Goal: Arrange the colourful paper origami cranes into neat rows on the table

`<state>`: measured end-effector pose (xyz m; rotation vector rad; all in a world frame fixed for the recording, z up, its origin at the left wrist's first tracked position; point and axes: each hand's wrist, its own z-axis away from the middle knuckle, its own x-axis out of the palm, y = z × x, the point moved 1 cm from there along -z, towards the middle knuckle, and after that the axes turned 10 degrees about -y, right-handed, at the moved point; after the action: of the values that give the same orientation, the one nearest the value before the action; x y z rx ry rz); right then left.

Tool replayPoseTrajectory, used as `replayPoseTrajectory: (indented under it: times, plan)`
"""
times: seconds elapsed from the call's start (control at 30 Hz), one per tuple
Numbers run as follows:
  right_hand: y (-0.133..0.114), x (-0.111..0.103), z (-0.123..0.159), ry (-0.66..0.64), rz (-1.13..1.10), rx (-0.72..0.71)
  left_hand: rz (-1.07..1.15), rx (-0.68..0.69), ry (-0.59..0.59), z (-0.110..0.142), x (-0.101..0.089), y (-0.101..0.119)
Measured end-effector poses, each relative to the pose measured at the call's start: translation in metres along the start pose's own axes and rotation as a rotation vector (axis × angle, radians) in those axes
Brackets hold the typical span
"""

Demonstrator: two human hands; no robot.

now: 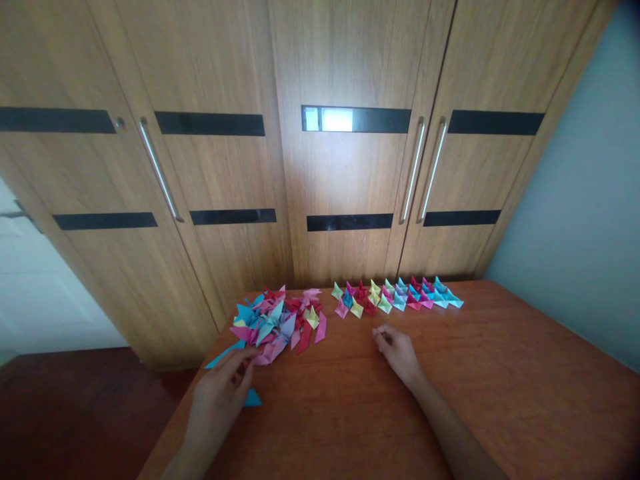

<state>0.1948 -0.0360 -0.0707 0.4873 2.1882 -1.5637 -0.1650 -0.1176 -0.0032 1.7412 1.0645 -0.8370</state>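
A loose heap of folded paper cranes [287, 327] in pink, red, blue, teal and lilac lies at the table's left end. My left hand [220, 393] reaches its near edge, thumb and forefinger drawn together at a pink folded paper piece [273, 349]. Part of that piece is hidden by the fingertips. Under and beside this hand, blue paper shapes [253, 399] show. My right hand [397, 352] rests on the table with curled fingers, and nothing shows in it. Beyond it stand rows of small pointed folded papers [385, 303] in several colours, grouped along the back edge.
The brown wooden table [340, 413] meets a tall wooden wardrobe [345, 173] with metal handles and black strips. A pale wall [585, 220] borders the right side. Past the table's left edge are dark floor [90, 413] and a white door [45, 287].
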Motion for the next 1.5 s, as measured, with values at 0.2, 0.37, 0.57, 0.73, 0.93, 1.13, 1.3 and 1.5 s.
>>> replayPoseTrajectory:
  times: [0.2, 0.37, 0.57, 0.73, 0.93, 1.13, 1.3, 1.5]
  plan:
    - [-0.006, -0.004, 0.006, -0.134, -0.217, 0.004, 0.205, 0.209, -0.119, -0.024, 0.022, 0.064]
    - [-0.013, -0.007, 0.013, -0.299, -0.379, 0.006, 0.319, 0.261, -0.248, -0.04, 0.051, 0.106]
    - [-0.019, -0.007, 0.014, -0.405, -0.443, 0.009, 0.433, 0.24, -0.283, -0.047, 0.091, 0.122]
    - [-0.024, -0.004, 0.015, -0.425, -0.348, 0.006, 0.49, 0.229, -0.269, -0.042, 0.101, 0.12]
    - [-0.02, -0.004, 0.015, -0.391, -0.289, -0.015, 0.564, 0.209, -0.27, -0.043, 0.103, 0.114]
    - [-0.02, -0.005, 0.014, -0.342, -0.319, -0.001, 0.702, 0.041, -0.246, -0.046, 0.113, 0.105]
    - [-0.014, -0.032, 0.004, -0.04, -0.334, 0.004, 0.756, 0.004, -0.313, -0.046, 0.113, 0.105]
    - [0.043, -0.121, -0.007, 0.447, -0.174, 0.116, 0.778, 0.039, -0.356, -0.046, 0.115, 0.107]
